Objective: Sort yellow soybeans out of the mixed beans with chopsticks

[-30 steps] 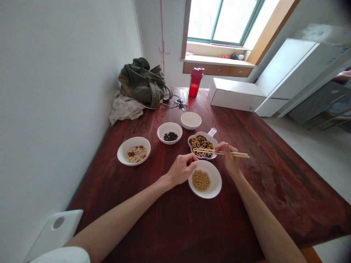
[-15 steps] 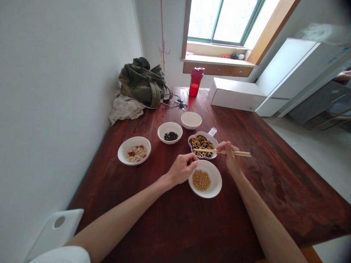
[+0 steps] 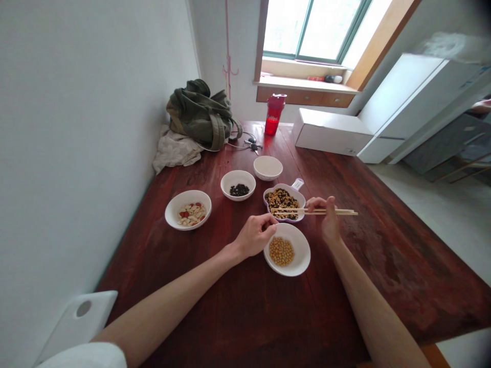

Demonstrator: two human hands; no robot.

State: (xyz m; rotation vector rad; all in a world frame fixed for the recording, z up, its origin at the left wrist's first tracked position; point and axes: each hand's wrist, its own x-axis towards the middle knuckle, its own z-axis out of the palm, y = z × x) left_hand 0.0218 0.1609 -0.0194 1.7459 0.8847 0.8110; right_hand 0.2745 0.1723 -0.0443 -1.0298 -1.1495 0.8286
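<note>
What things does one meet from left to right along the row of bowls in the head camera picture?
White bowl of nuts and red berries → white bowl of black beans → small white bowl → purple-rimmed dish of mixed beans → right hand holding chopsticks

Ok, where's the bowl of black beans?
In the head view, the white bowl of black beans sits left of the mixed-bean dish, near the farther white bowl.
</note>
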